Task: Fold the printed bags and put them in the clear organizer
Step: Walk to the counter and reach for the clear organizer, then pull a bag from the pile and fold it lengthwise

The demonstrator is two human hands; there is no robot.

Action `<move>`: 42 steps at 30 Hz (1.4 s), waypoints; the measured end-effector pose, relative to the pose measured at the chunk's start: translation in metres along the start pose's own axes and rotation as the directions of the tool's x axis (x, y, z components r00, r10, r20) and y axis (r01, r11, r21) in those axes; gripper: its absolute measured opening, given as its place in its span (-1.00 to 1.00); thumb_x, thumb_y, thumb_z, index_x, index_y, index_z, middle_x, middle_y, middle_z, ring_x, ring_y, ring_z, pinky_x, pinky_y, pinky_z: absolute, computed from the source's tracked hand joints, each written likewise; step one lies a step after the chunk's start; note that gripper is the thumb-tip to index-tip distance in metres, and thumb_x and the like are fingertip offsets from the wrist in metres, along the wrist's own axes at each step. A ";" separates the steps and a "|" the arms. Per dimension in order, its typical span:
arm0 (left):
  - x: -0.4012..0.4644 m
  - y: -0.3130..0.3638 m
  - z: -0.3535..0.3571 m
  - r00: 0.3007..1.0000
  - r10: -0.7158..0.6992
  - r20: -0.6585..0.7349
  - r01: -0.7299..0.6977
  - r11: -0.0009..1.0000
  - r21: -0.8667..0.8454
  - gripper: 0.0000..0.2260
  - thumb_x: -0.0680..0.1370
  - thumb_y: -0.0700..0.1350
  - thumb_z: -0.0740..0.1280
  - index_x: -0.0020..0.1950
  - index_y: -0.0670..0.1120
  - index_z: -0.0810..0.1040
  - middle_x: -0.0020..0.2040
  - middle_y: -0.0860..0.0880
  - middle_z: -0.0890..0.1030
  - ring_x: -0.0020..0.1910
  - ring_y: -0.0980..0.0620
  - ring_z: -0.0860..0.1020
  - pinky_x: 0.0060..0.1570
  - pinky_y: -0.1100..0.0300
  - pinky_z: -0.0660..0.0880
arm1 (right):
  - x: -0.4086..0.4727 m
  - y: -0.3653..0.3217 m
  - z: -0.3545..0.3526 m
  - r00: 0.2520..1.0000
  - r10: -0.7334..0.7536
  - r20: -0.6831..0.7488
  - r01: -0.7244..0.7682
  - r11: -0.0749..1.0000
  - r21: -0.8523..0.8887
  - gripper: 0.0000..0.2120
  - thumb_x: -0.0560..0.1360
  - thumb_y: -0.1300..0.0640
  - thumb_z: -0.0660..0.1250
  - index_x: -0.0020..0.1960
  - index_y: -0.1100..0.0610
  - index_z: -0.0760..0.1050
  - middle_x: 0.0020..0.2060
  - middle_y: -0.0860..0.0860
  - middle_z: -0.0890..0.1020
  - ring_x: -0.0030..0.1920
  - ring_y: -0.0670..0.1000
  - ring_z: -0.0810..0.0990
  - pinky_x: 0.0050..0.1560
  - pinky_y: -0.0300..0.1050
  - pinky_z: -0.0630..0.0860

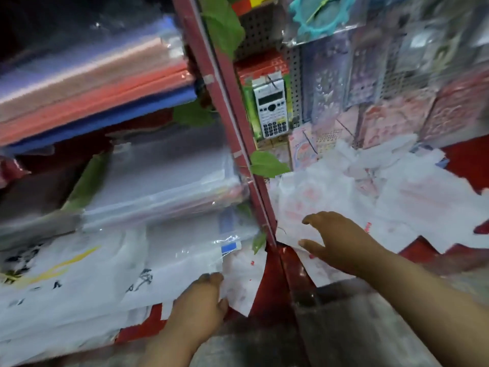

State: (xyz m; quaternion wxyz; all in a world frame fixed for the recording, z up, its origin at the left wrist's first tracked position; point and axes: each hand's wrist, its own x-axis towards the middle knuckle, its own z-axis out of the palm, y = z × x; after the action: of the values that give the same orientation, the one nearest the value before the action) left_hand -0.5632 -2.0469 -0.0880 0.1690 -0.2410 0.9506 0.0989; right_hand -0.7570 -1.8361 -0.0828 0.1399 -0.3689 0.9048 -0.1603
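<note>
The thin white plastic bags with red print (344, 197) are heaped loose on the red shelf (460, 162), right of the red post (238, 144). The right hand (341, 245) is held wide above them, gripping nothing. A corner of bag is touched by the left hand (201, 300); its grip cannot be told. The slippery heap could be knocked off the shelf edge.

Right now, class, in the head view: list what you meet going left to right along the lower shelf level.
White bags with black and yellow print → left hand on a bag edge → red shelf post → right hand, fingers spread → heap of white bags with red print.
</note>
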 end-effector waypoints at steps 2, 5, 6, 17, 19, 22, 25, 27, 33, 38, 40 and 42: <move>0.021 0.004 0.019 0.999 0.052 -0.001 -0.052 0.999 -0.011 -0.56 0.60 0.10 0.24 0.46 0.08 0.31 0.38 0.05 0.46 0.28 0.05 0.49 0.27 0.19 0.44 | 0.003 0.008 0.015 0.999 0.037 -0.010 -0.037 0.999 -0.008 -0.48 0.53 -0.24 0.20 0.42 -0.04 0.31 0.35 -0.07 0.45 0.33 -0.02 0.40 0.33 -0.11 0.34; 0.051 0.014 0.066 0.995 0.099 -0.011 -0.099 0.994 -0.041 -0.55 0.60 0.13 0.24 0.47 0.10 0.30 0.39 0.08 0.46 0.30 0.07 0.48 0.32 0.20 0.40 | 0.011 0.026 0.048 0.998 0.051 -0.031 -0.051 0.999 -0.004 -0.48 0.53 -0.25 0.20 0.42 -0.07 0.32 0.34 -0.10 0.46 0.30 -0.06 0.44 0.30 -0.19 0.33; 0.062 0.017 0.085 0.994 0.106 -0.022 -0.107 0.993 -0.045 -0.55 0.60 0.15 0.22 0.47 0.11 0.29 0.38 0.09 0.47 0.30 0.09 0.47 0.32 0.20 0.40 | 0.016 0.034 0.061 0.998 0.041 -0.048 -0.041 0.999 -0.008 -0.49 0.53 -0.25 0.20 0.42 -0.09 0.32 0.33 -0.12 0.46 0.29 -0.08 0.44 0.29 -0.21 0.34; 0.141 0.014 0.272 0.940 0.048 -0.338 -0.064 0.997 -0.035 -0.63 0.57 0.23 0.18 0.35 0.19 0.37 0.19 0.19 0.53 0.18 0.20 0.50 0.04 0.27 0.46 | 0.038 0.110 0.246 0.979 -0.133 -0.157 0.139 0.990 0.029 -0.52 0.54 -0.24 0.16 0.42 -0.15 0.23 0.31 -0.18 0.44 0.24 -0.15 0.42 0.20 -0.28 0.32; 0.146 0.008 0.291 0.925 0.040 -0.378 -0.054 0.998 -0.026 -0.65 0.56 0.23 0.18 0.33 0.21 0.37 0.16 0.20 0.52 0.15 0.21 0.51 0.02 0.27 0.47 | 0.043 0.115 0.276 0.970 -0.163 -0.179 0.173 0.984 0.040 -0.52 0.53 -0.25 0.17 0.41 -0.17 0.24 0.27 -0.18 0.46 0.21 -0.15 0.43 0.18 -0.25 0.34; 0.151 0.000 0.308 0.909 0.029 -0.417 -0.030 1.000 0.005 -0.65 0.57 0.22 0.18 0.33 0.19 0.38 0.17 0.20 0.53 0.14 0.20 0.51 0.02 0.27 0.45 | 0.048 0.119 0.307 0.941 -0.236 -0.243 0.247 0.969 0.015 -0.52 0.52 -0.27 0.17 0.39 -0.17 0.25 0.22 -0.18 0.49 0.18 -0.14 0.45 0.16 -0.20 0.40; 0.151 -0.008 0.317 0.890 0.005 -0.457 0.000 1.000 0.010 -0.65 0.58 0.19 0.20 0.34 0.17 0.38 0.16 0.18 0.55 0.15 0.17 0.51 0.04 0.23 0.46 | 0.046 0.117 0.319 0.898 -0.296 -0.325 0.310 0.951 -0.011 -0.51 0.52 -0.27 0.17 0.40 -0.15 0.26 0.18 -0.15 0.51 0.14 -0.11 0.49 0.12 -0.18 0.44; 0.148 -0.012 0.321 0.882 -0.031 -0.469 0.018 0.999 -0.032 -0.63 0.58 0.17 0.22 0.37 0.14 0.38 0.14 0.15 0.56 0.12 0.13 0.52 0.04 0.19 0.47 | 0.040 0.113 0.325 0.876 -0.333 -0.349 0.341 0.939 -0.040 -0.51 0.52 -0.27 0.16 0.39 -0.12 0.28 0.15 -0.12 0.54 0.12 -0.07 0.52 0.10 -0.12 0.47; 0.137 -0.027 0.327 0.840 -0.112 -0.531 0.027 0.986 -0.165 -0.56 0.60 0.15 0.21 0.45 0.07 0.29 0.16 0.03 0.58 0.14 0.00 0.54 0.01 0.11 0.49 | 0.013 0.102 0.334 0.876 -0.315 -0.365 0.322 0.946 -0.044 -0.54 0.52 -0.24 0.20 0.34 -0.06 0.35 0.02 -0.05 0.57 0.03 -0.03 0.54 0.03 -0.04 0.51; 0.138 -0.056 0.314 0.586 -0.246 -0.772 0.194 0.968 -0.161 -0.51 0.56 0.13 0.30 0.44 -0.02 0.35 0.28 -0.16 0.35 0.27 -0.17 0.36 0.19 0.00 0.37 | -0.007 0.093 0.351 0.889 -0.304 -0.341 0.314 0.949 -0.028 -0.55 0.52 -0.25 0.21 0.31 -0.05 0.37 -0.04 -0.13 0.52 -0.05 -0.10 0.51 -0.04 -0.14 0.45; 0.146 -0.070 0.299 0.537 -0.213 -0.816 0.242 0.966 -0.093 -0.49 0.53 0.15 0.35 0.42 0.00 0.37 0.37 -0.12 0.31 0.34 -0.17 0.27 0.29 -0.03 0.26 | -0.013 0.088 0.356 0.892 -0.314 -0.325 0.321 0.947 -0.035 -0.57 0.52 -0.25 0.20 0.30 -0.06 0.37 -0.08 -0.16 0.46 -0.10 -0.13 0.46 -0.10 -0.19 0.38; 0.157 -0.084 0.285 0.593 -0.175 -0.786 0.267 0.964 -0.013 -0.48 0.53 0.17 0.34 0.44 0.06 0.36 0.46 -0.03 0.29 0.41 -0.15 0.22 0.38 -0.05 0.14 | -0.019 0.086 0.359 0.891 -0.320 -0.322 0.325 0.945 -0.041 -0.58 0.53 -0.25 0.20 0.29 -0.07 0.38 -0.10 -0.17 0.46 -0.11 -0.14 0.45 -0.13 -0.21 0.35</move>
State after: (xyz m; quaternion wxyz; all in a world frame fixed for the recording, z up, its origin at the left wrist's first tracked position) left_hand -0.5741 -2.1093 -0.4186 -0.2366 -0.3664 0.8956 -0.0878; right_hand -0.6645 -1.8315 -0.4409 -0.0366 -0.4815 0.8405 -0.2459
